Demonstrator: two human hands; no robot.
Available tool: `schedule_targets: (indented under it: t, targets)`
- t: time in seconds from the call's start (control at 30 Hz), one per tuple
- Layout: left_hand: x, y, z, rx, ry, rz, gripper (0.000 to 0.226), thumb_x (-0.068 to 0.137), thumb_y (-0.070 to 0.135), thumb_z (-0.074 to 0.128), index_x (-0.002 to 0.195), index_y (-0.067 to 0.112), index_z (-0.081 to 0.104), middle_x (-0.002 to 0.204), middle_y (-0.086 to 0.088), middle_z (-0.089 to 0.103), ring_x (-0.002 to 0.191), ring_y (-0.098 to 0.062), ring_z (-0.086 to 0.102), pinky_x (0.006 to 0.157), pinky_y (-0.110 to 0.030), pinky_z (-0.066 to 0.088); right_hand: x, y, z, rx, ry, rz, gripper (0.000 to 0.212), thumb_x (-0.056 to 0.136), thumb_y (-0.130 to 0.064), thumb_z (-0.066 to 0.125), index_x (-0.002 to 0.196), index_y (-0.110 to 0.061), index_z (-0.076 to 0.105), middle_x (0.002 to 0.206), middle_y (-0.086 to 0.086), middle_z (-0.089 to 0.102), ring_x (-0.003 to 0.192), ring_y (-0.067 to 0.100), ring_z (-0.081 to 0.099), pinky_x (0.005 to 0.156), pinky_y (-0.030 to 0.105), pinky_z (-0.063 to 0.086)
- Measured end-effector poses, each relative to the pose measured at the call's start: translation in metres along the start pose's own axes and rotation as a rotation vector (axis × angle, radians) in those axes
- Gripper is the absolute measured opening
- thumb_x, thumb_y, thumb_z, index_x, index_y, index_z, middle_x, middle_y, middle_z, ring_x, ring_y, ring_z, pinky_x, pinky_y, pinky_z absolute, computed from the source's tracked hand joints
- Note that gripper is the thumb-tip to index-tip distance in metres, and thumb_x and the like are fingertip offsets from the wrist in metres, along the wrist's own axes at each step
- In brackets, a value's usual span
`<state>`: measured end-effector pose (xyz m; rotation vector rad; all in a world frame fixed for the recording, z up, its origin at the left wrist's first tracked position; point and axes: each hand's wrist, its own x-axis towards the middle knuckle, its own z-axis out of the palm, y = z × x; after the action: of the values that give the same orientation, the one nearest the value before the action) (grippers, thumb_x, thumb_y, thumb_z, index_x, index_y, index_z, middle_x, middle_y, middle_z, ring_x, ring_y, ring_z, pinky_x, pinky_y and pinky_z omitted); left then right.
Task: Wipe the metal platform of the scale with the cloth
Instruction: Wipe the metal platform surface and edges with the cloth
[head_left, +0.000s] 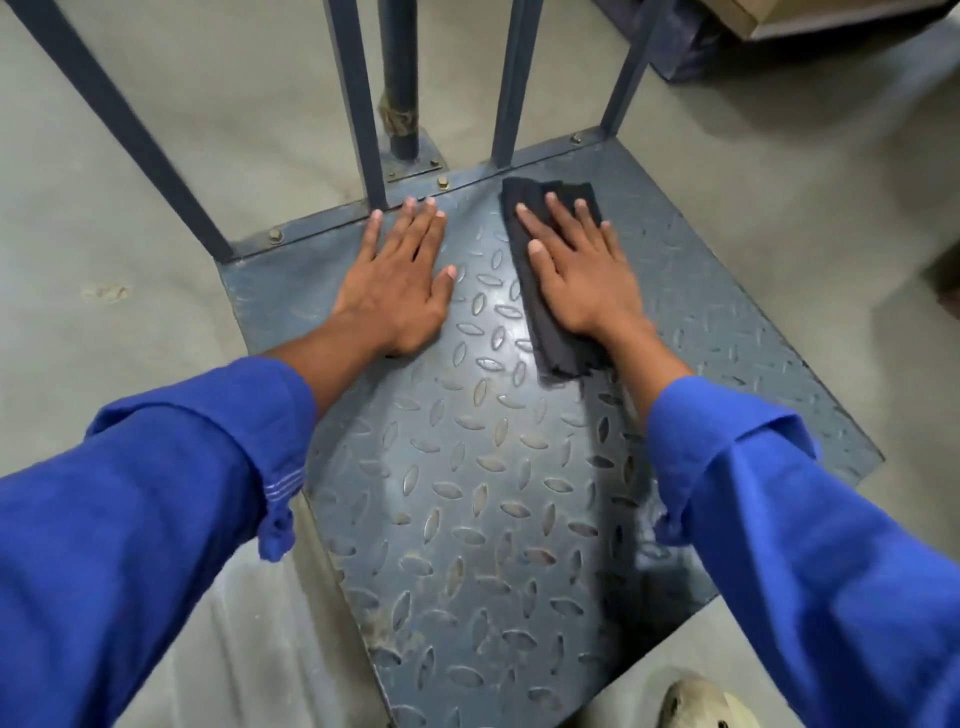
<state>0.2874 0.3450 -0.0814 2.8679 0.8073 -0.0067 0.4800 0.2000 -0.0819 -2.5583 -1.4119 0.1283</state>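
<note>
The dark cloth (550, 332) is lying on the far right part of the metal platform (483, 467), close to its back edge. The right hand (582, 280) is pressing flat on top of the cloth, with its fingers straight and a little spread. The cloth is sticking out past the fingertips and past the wrist.

The left hand (400, 280) is lying flat on the bare metal beside it, with its fingers straight and its fingertips almost reaching the back edge. A strip of bumpy metal is showing between the 2 hands, and more of it is stretching from the hands toward the person.

Blue sleeves (130, 519) are covering both arms. Along the back edge, 4 gray bars (358, 104) and 1 round pole (399, 78) are standing up, with bolts (443, 182) sitting near them.

The gray floor (156, 208) is lying open past the left and right edges. A light shoe (701, 706) is showing by the near right corner. A brown box (748, 15) is peeking in at the top right, and I cannot tell what is inside it.
</note>
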Motion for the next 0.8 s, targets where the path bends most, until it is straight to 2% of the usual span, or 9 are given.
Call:
schedule_targets:
  t: [0.07, 0.13, 0.23, 0.3, 0.47, 0.5, 0.6, 0.67, 0.8]
  targets:
    - [0.003, 0.0, 0.002, -0.007, 0.011, -0.008, 0.071, 0.113, 0.048, 0.014, 0.172, 0.012, -0.004, 0.181, -0.004, -0.009, 0.166, -0.019, -0.016, 0.135, -0.049, -0.01, 0.018, 0.019, -0.008, 0.012, 0.039, 0.232, 0.055, 0.11, -0.053, 0.017, 0.165, -0.049, 0.014, 0.177, -0.007, 0.008, 0.164, 0.022, 0.0, 0.133, 0.049, 0.0]
    - [0.004, 0.001, 0.001, -0.013, 0.016, -0.017, 0.071, 0.113, 0.048, 0.015, 0.172, 0.013, -0.003, 0.181, -0.004, -0.008, 0.167, -0.019, -0.014, 0.135, -0.048, -0.008, 0.022, 0.002, -0.005, 0.013, 0.051, 0.288, 0.056, 0.11, -0.052, 0.018, 0.166, -0.046, 0.014, 0.177, -0.005, 0.008, 0.164, 0.026, 0.0, 0.133, 0.05, 0.001]
    - [0.003, 0.003, 0.001, -0.035, 0.032, -0.036, 0.07, 0.113, 0.048, 0.016, 0.173, 0.015, -0.001, 0.181, -0.003, -0.006, 0.167, -0.02, -0.011, 0.135, -0.046, -0.008, -0.001, -0.031, 0.007, -0.016, 0.001, -0.017, 0.056, 0.111, -0.052, 0.02, 0.166, -0.046, 0.016, 0.177, -0.007, 0.011, 0.164, 0.025, 0.004, 0.133, 0.047, 0.003]
    - [0.003, 0.003, 0.001, -0.037, 0.036, -0.041, 0.07, 0.113, 0.048, 0.016, 0.173, 0.016, 0.0, 0.182, -0.002, -0.006, 0.167, -0.019, -0.011, 0.135, -0.045, -0.009, 0.001, -0.016, 0.004, -0.024, -0.033, -0.123, 0.055, 0.111, -0.055, 0.022, 0.165, -0.049, 0.017, 0.176, -0.01, 0.012, 0.164, 0.023, 0.005, 0.133, 0.046, 0.004]
    - [0.005, 0.0, 0.005, -0.034, 0.048, -0.038, 0.071, 0.113, 0.05, 0.014, 0.173, 0.016, -0.002, 0.181, -0.002, -0.008, 0.167, -0.019, -0.012, 0.136, -0.046, -0.007, 0.036, 0.019, -0.011, 0.025, 0.023, 0.307, 0.059, 0.109, -0.058, 0.02, 0.166, -0.045, 0.014, 0.178, -0.005, 0.005, 0.164, 0.027, -0.002, 0.132, 0.052, 0.002]
    - [0.005, -0.001, 0.006, -0.035, 0.052, -0.038, 0.071, 0.113, 0.05, 0.014, 0.173, 0.016, -0.002, 0.181, -0.002, -0.007, 0.167, -0.019, -0.012, 0.136, -0.047, -0.007, 0.031, 0.004, -0.006, 0.012, 0.034, 0.28, 0.059, 0.109, -0.057, 0.021, 0.167, -0.044, 0.014, 0.178, -0.004, 0.005, 0.164, 0.028, -0.002, 0.132, 0.052, 0.0]
    - [0.007, -0.001, 0.008, -0.029, 0.066, -0.033, 0.071, 0.113, 0.05, 0.016, 0.173, 0.017, -0.001, 0.182, -0.001, -0.006, 0.167, -0.019, -0.01, 0.136, -0.047, -0.006, 0.009, -0.023, 0.008, -0.009, 0.004, -0.072, 0.057, 0.109, -0.058, 0.024, 0.165, -0.047, 0.016, 0.177, -0.009, 0.011, 0.164, 0.024, 0.003, 0.132, 0.046, 0.001]
    - [0.007, -0.001, 0.007, -0.031, 0.059, -0.036, 0.071, 0.113, 0.05, 0.015, 0.173, 0.017, -0.001, 0.181, 0.0, -0.006, 0.167, -0.018, -0.011, 0.136, -0.047, -0.006, 0.021, -0.006, 0.001, -0.013, -0.035, -0.134, 0.057, 0.108, -0.061, 0.024, 0.164, -0.051, 0.016, 0.176, -0.012, 0.011, 0.164, 0.021, 0.003, 0.133, 0.045, 0.002]
    - [0.008, -0.002, 0.009, -0.025, 0.063, -0.032, 0.071, 0.112, 0.052, 0.013, 0.173, 0.017, -0.003, 0.181, 0.0, -0.008, 0.167, -0.018, -0.012, 0.136, -0.047, -0.006, 0.054, 0.046, -0.014, 0.01, 0.04, 0.28, 0.06, 0.106, -0.064, 0.021, 0.164, -0.05, 0.016, 0.177, -0.007, 0.008, 0.164, 0.025, 0.001, 0.132, 0.05, 0.002]
